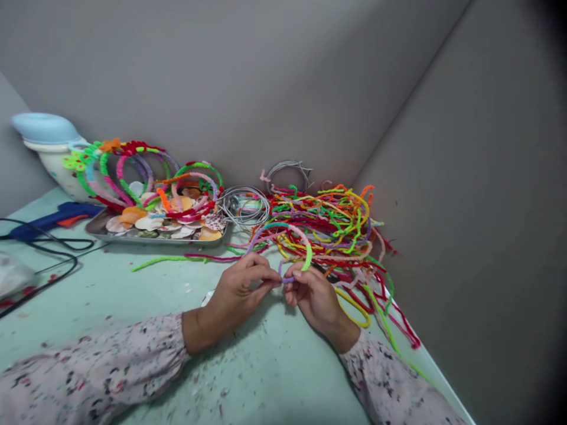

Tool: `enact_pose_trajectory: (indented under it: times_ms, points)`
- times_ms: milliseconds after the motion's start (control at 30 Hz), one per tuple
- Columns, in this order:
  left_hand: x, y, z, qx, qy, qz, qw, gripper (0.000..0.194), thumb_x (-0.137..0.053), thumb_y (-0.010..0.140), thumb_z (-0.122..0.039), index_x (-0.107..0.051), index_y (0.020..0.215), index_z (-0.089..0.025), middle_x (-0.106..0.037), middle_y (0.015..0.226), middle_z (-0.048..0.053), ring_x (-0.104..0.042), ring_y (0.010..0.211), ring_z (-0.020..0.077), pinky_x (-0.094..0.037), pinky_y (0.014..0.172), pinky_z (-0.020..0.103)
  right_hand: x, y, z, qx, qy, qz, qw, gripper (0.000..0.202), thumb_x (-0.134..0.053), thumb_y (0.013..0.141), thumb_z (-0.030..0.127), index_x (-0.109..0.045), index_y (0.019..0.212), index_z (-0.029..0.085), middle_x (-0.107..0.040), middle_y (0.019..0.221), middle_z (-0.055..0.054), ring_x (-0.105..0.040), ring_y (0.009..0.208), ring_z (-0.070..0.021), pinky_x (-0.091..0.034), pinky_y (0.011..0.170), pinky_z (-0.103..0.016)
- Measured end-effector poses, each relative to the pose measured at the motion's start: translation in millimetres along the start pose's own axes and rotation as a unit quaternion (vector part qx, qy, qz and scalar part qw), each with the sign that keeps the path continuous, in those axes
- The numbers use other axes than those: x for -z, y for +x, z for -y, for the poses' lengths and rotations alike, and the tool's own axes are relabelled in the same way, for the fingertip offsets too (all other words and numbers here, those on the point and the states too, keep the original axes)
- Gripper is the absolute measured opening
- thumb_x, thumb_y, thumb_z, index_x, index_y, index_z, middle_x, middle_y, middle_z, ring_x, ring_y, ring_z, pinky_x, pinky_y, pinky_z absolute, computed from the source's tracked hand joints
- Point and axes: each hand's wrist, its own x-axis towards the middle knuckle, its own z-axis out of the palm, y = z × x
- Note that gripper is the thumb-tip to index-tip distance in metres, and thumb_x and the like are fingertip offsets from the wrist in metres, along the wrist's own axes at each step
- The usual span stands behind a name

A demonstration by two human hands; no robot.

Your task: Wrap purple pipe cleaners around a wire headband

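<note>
- In the head view, the left hand (pixel 248 286) and right hand (pixel 318 298) meet above the pale green table (pixel 266 372), fingertips near each other with a small gap between.
- Both hands pinch a short purple strip (pixel 287 280), thumb against finger on each side; it bridges the gap between them.
- A fuzzy arched band (pixel 283 225) in purple, teal, pink and bright green rises just beyond the hands, curving from behind the left hand over to the right hand, where its green end comes down at the fingers.
- Beyond the right hand lies a tangled heap of fuzzy stems (pixel 328 218) in red, yellow, green, orange and pink, some trailing beside the right forearm.
- Left of the heap, just beside it, sits a coil of grey wire (pixel 243 208); a second wire coil (pixel 287 171) stands behind, near the wall.
- Well to the left of the arched band, a metal tray (pixel 153 241) holds shells (pixel 148 223), with several colourful fuzzy hoops (pixel 120 171) on and around them.
- A blue glue gun (pixel 53 219) lies left of the tray, near a white vase with a pale blue top (pixel 57 165).
</note>
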Motion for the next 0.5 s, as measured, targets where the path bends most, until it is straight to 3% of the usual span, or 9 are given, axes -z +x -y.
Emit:
enact_pose_trajectory:
  times_ms: [500]
  points:
    - [-0.3,-1.0,2.9,-0.018,0.008,-0.006,1.000,0.012,-0.066,0.081,-0.014,-0.072,0.089,-0.020,-0.060,0.083,0.002,-0.059,0.075,0.0118,-0.050,0.065,0.024,0.1,0.4,-0.4,0.002,0.002,0.006,1.000,0.009,-0.061,0.072,0.024,-0.062,0.074,0.015,-0.062,0.053,0.001,-0.057,0.041,-0.0101,-0.042,0.036,-0.016]
